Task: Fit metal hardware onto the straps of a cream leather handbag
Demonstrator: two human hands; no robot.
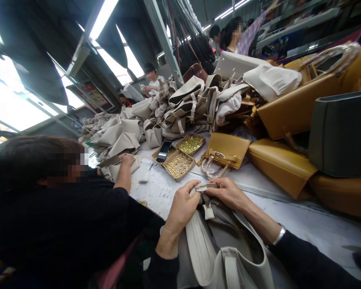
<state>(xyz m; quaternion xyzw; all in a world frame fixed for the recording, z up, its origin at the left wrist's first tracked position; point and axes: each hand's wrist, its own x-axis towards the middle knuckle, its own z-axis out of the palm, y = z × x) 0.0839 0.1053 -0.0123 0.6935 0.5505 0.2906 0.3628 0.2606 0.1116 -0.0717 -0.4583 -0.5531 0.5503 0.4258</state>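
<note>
A beige leather handbag [228,257] lies in front of me at the near edge of the white table [303,216]. Both my hands work at its top strap [207,187]. My left hand [183,204] is closed, pinching the strap's left end. My right hand [228,193] is closed on the strap's right end, a watch on its wrist. A small tab [209,211] hangs just below the strap.
Three cardboard trays of small gold hardware [179,163] and a dark phone [164,151] sit just beyond. A tan handbag [225,151] lies behind; more tan bags [291,108] at right, a beige pile [180,106] behind. A person in black [63,216] works at left.
</note>
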